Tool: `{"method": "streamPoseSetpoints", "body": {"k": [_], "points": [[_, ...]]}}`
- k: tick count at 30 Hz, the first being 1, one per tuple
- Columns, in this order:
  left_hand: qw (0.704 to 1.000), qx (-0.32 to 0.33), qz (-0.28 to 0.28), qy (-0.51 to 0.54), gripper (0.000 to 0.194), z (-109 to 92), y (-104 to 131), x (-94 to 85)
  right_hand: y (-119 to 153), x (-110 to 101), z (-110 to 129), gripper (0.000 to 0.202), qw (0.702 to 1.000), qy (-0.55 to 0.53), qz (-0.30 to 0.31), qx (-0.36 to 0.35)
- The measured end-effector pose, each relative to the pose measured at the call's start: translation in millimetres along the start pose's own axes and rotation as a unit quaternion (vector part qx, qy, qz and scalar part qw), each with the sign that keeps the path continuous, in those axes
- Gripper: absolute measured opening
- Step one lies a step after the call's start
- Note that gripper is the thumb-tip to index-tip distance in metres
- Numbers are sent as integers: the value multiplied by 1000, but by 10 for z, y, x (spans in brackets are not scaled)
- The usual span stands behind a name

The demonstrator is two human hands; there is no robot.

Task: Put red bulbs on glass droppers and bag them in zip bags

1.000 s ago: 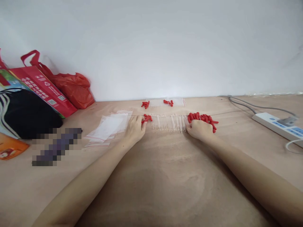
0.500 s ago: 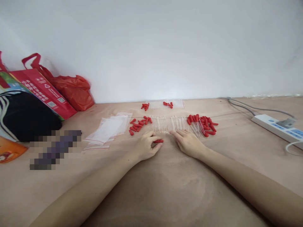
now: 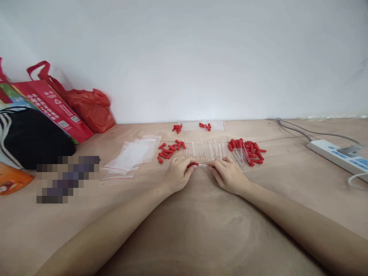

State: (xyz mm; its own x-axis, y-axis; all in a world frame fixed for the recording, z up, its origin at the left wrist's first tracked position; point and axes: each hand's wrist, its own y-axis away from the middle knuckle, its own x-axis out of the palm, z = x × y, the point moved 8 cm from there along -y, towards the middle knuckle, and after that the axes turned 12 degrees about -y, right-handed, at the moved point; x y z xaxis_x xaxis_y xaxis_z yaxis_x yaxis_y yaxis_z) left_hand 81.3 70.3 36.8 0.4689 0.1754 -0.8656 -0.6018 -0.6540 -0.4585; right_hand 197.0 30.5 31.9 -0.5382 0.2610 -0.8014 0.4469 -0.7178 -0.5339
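Observation:
Pinched in my left hand [image 3: 180, 172] is a red rubber dropper bulb [image 3: 193, 165], its open end facing right. A clear glass dropper tube [image 3: 202, 165] lies level between my hands, gripped by my right hand [image 3: 227, 171]. The tube's left end meets the bulb's mouth; whether it sits inside I cannot tell. Just behind my hands is a row of loose glass tubes [image 3: 204, 149]. Left of that row lies a scatter of red bulbs [image 3: 166, 152]. On its right are droppers with red bulbs fitted [image 3: 236, 143], beside a heap of more red bulbs [image 3: 254, 153].
Clear zip bags [image 3: 132, 155] lie at left. Near the wall, another bag [image 3: 191, 125] holds tubes, with red bulbs around it. A white power strip [image 3: 339, 151] with cables stands at right. Red shopping bags [image 3: 54, 101] and a black drawstring bag [image 3: 34, 140] are far left.
My right hand has lifted a glass tube from beside the row and lined it up with the bulb. The bulb in my left hand has risen slightly and now meets the tube.

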Motion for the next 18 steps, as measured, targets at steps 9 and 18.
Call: {"method": "streamPoseSetpoints", "body": {"k": [9, 18], "points": [[992, 21, 32, 119, 15, -74, -11, 6, 15, 9, 20, 22, 999, -45, 12, -9], [996, 74, 10, 51, 15, -134, 45, 4, 3, 11, 13, 21, 993, -84, 79, -17]]}}
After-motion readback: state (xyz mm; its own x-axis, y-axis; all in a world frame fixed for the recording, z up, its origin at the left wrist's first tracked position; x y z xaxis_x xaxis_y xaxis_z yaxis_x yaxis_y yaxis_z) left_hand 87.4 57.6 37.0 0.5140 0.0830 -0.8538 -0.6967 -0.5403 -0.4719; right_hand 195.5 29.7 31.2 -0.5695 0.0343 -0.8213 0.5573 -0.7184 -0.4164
